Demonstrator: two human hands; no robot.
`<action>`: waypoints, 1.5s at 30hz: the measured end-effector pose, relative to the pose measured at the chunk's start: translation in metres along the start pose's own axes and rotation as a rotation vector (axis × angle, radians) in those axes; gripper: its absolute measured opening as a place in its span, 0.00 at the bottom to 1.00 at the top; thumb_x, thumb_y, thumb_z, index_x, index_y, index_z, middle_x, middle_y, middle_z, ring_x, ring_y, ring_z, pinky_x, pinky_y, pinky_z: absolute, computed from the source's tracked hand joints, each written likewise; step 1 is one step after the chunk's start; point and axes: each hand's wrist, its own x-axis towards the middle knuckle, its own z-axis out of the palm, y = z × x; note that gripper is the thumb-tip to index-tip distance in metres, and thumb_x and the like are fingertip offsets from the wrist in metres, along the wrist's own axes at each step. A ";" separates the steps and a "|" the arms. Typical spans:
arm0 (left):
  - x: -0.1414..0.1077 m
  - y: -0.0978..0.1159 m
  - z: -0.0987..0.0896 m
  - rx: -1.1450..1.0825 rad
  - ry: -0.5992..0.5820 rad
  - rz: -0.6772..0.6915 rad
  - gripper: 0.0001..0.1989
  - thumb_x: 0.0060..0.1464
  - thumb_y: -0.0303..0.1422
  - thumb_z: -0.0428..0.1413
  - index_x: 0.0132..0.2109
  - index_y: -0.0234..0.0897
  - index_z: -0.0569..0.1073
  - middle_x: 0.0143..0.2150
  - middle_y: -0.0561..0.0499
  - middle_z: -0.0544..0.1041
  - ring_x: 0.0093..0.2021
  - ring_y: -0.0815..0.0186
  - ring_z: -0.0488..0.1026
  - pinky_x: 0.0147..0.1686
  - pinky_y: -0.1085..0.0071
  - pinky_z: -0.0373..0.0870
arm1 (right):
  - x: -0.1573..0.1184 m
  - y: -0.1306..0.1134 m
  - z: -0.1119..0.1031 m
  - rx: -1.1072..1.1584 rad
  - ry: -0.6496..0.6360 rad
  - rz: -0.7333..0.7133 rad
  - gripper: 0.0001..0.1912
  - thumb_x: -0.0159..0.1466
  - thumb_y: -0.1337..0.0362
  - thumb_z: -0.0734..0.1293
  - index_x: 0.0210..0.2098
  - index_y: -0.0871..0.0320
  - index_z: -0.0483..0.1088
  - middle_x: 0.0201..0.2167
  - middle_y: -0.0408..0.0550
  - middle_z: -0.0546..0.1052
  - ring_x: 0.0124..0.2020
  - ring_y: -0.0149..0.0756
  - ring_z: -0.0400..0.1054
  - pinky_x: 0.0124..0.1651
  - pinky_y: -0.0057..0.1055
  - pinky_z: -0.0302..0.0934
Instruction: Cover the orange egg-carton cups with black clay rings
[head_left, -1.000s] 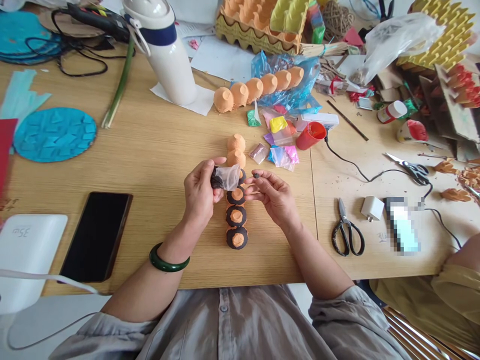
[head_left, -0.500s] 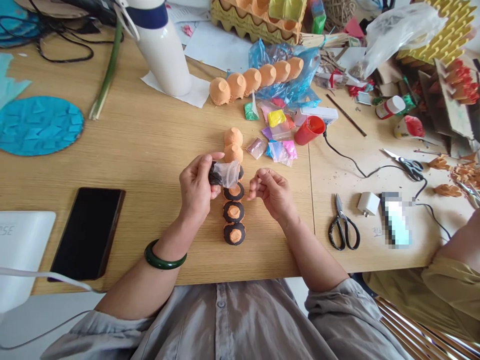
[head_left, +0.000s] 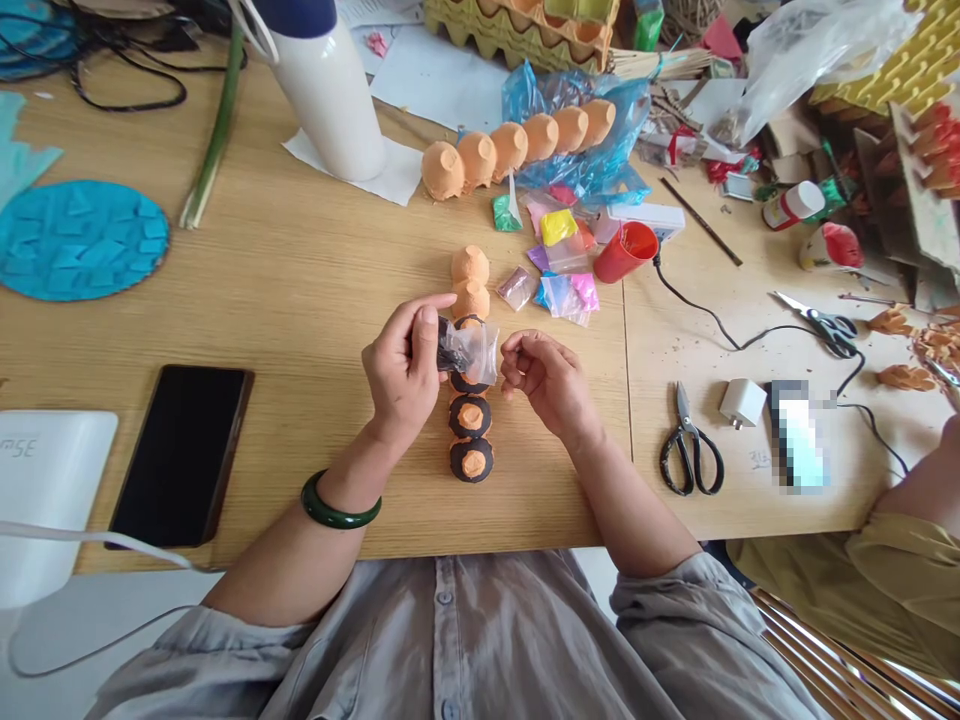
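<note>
My left hand (head_left: 405, 370) grips a small clear plastic bag (head_left: 474, 352) with a black lump inside, its index finger stretched out. Just to the right, apart from the bag, my right hand (head_left: 547, 385) has its fingertips pinched together; anything between them is too small to make out. Below the bag lies an upright row of orange egg-carton cups (head_left: 470, 266). Black rings (head_left: 472, 460) surround the tips of the nearer cups, while the two farthest are plain orange. The bag and my left hand partly cover the middle of the row.
Behind lie a second orange cup row (head_left: 510, 150), coloured clay packets (head_left: 559, 228) and a red cup (head_left: 625, 252). Scissors (head_left: 684, 450), a charger (head_left: 742, 402) and another person's sleeve (head_left: 892, 590) are at right. A phone (head_left: 184, 455), white bottle (head_left: 330, 100) and blue oval (head_left: 82, 240) are left.
My left hand has moved slightly right with the bag, which now covers more of the ringed cups. My right hand stays pinched beside it. The whole view has shifted a little.
</note>
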 end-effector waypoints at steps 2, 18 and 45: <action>-0.001 0.000 0.000 0.042 -0.005 0.045 0.22 0.75 0.50 0.59 0.52 0.37 0.87 0.40 0.47 0.83 0.28 0.71 0.74 0.18 0.80 0.63 | -0.003 -0.002 0.005 -0.027 0.000 0.007 0.25 0.63 0.41 0.81 0.34 0.57 0.78 0.27 0.37 0.70 0.23 0.26 0.63 0.22 0.26 0.70; -0.005 -0.011 -0.001 0.267 -0.043 0.198 0.21 0.79 0.47 0.53 0.57 0.39 0.85 0.46 0.48 0.88 0.23 0.75 0.74 0.23 0.78 0.67 | -0.009 0.001 0.014 -0.298 0.051 -0.054 0.36 0.57 0.29 0.81 0.26 0.54 0.70 0.18 0.35 0.67 0.18 0.25 0.59 0.19 0.26 0.57; 0.003 0.003 -0.010 0.226 -0.399 0.195 0.17 0.69 0.40 0.61 0.31 0.38 0.81 0.27 0.52 0.85 0.25 0.69 0.76 0.28 0.74 0.68 | -0.016 -0.014 0.004 -0.609 -0.210 -0.019 0.34 0.64 0.30 0.75 0.28 0.56 0.71 0.20 0.37 0.66 0.18 0.25 0.57 0.19 0.27 0.51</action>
